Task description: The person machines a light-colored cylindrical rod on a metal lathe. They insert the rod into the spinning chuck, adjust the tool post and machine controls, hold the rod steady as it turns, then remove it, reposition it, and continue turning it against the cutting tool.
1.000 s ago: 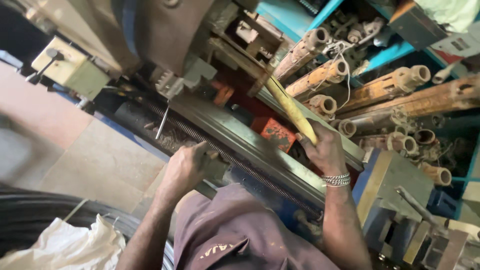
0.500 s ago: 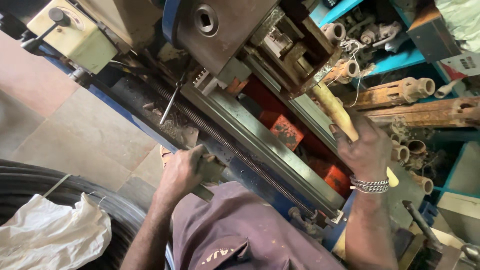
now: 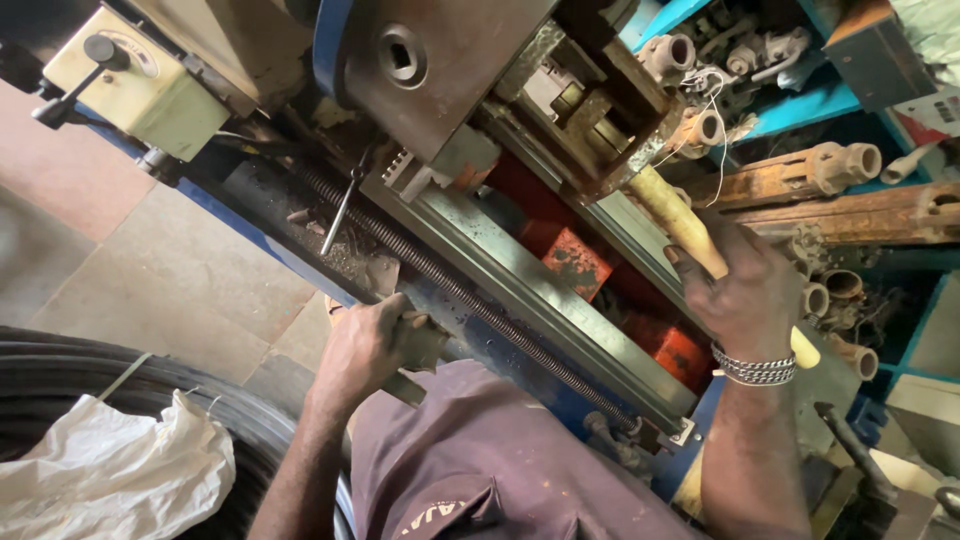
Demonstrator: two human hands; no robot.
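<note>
I stand at a metal lathe (image 3: 520, 270) seen at a tilt. My left hand (image 3: 365, 345) is closed around a grey handle on the lathe's carriage, just below the long lead screw (image 3: 470, 300). My right hand (image 3: 745, 295), with a metal bracelet on the wrist, grips a pale yellow wooden handle (image 3: 680, 225) that runs up into the rusty tool post (image 3: 590, 120). The big round chuck face (image 3: 420, 60) with a square key hole sits above. My maroon shirt fills the bottom of the view.
A cream gearbox with a black lever (image 3: 120, 70) is at the top left. Rusty pipes and fittings (image 3: 830, 190) lie on blue shelves at the right. A white plastic bag (image 3: 110, 470) rests on coiled black hose (image 3: 60, 380) at the bottom left, on a tiled floor.
The view has shifted so the chuck and tool post show larger. My right hand has slid with the wooden handle toward the right. My left hand stays on the carriage handle.
</note>
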